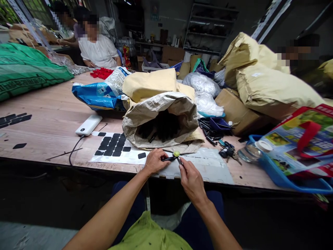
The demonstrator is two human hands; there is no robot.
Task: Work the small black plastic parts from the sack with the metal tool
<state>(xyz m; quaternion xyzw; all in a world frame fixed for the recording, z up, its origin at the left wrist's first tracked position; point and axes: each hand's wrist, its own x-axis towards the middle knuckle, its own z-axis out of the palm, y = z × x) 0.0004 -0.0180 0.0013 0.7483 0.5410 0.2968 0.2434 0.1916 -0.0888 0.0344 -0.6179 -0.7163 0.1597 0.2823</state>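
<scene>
My left hand (pixel 156 161) is closed on a black rod-like part (pixel 169 158) at the table's front edge. In my right hand (pixel 191 176), a short black stick-like piece (pixel 179 160) is pinched between thumb and fingers. Both pieces meet at a small yellow-green round piece (pixel 176 153), with thin black rods reaching out to either side; whether they are joined is too small to tell. Under my hands lies a grey sheet (pixel 210 166). Just beyond them, an open beige sack (pixel 135 126) holds many dark slender pieces.
Black rounded patches (pixel 111 144) lie on a white sheet to the left, near a white power bank (pixel 88 125) with a cable. Keys (pixel 229 151), a clear bottle (pixel 251 152) and a blue tray (pixel 291 180) stand right. Across the table sits a person (pixel 98 52).
</scene>
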